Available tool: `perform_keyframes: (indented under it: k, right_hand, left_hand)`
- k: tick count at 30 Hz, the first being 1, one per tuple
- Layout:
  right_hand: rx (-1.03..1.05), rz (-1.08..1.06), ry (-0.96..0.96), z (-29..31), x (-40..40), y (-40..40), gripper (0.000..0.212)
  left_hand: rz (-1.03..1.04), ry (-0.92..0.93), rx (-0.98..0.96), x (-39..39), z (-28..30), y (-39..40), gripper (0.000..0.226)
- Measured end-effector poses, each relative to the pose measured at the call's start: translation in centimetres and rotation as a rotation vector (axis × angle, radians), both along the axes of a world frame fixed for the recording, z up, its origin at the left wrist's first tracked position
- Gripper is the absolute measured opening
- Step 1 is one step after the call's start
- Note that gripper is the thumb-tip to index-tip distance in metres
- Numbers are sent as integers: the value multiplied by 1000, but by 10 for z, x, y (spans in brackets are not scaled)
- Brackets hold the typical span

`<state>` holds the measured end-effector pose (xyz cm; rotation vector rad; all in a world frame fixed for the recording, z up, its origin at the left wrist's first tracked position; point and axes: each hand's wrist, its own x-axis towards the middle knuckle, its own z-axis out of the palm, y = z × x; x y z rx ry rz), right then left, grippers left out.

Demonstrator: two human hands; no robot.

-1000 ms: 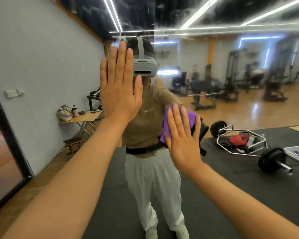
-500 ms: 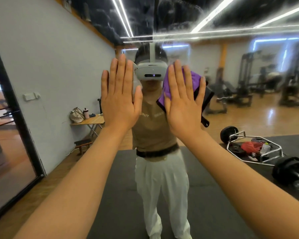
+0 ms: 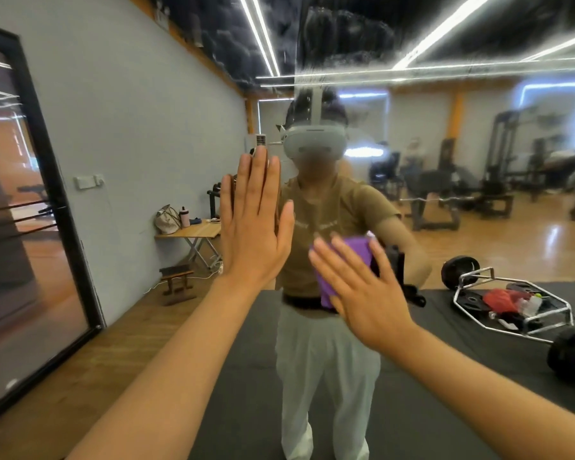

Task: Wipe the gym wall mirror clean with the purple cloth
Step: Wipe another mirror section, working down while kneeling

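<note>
Mirror: the gym wall mirror (image 3: pixel 445 134) fills my view, its upper glass streaked and cloudy, the lower part clearer.
Left hand: my left hand (image 3: pixel 251 224) lies flat on the mirror, fingers straight and close together, holding nothing.
Right hand: my right hand (image 3: pixel 362 287) is spread open with straight fingers, pressing the cloth against the mirror lower than and to the right of my left hand.
Cloth: the purple cloth (image 3: pixel 357 252) sits bunched between my right palm and the mirror, showing above and to the left of my fingers.
Reflection: in the mirror I see myself in a tan shirt and white trousers, standing on a black mat (image 3: pixel 246 376).
Reflected gym: a barbell (image 3: pixel 512 300) lies on the mat to the right of my reflection; a folding table (image 3: pixel 193 232) stands to its left.
</note>
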<state>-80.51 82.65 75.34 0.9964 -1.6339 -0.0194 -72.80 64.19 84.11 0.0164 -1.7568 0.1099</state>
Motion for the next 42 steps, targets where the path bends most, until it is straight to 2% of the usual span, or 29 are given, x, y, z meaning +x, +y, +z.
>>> perform_keyframes:
  k: [5,9,11,14,17,20,23,30,33,37,42]
  right_hand:
    - [-306,4,0,107,-3,-17,57]
    - [-373,11,2,107,-5,-21,58]
    - [-267,10,11,77,-5,-14,63]
    - [22,-1,64,12,-7,8,69]
    - [203,-56,146,-28,-19,36,69]
    - [284,-49,162,-27,-27,46,68]
    - [309,0,192,-9,-33,51,67]
    - [-100,-10,125,99,-46,71,58]
    - [-250,-38,53,115,-46,72,57]
    - [-316,-28,-8,53,-42,77,60]
    - [-95,-100,-31,-76,-43,104,76]
  left_hand:
    - [30,-14,10,-2,-1,2,69]
    - [59,-1,39,-1,-2,2,70]
    - [55,3,47,-2,-3,5,69]
    - [64,18,59,-4,-4,8,70]
    - [141,-2,58,-6,-6,15,84]
    - [255,-25,91,-10,-6,24,106]
    - [294,-17,101,-13,-7,26,111]
    - [275,-12,100,-14,-10,27,107]
    - [261,-10,112,-15,-14,28,101]
    - [236,21,121,-20,-25,39,82]
    - [139,85,82,-33,-35,68,51]
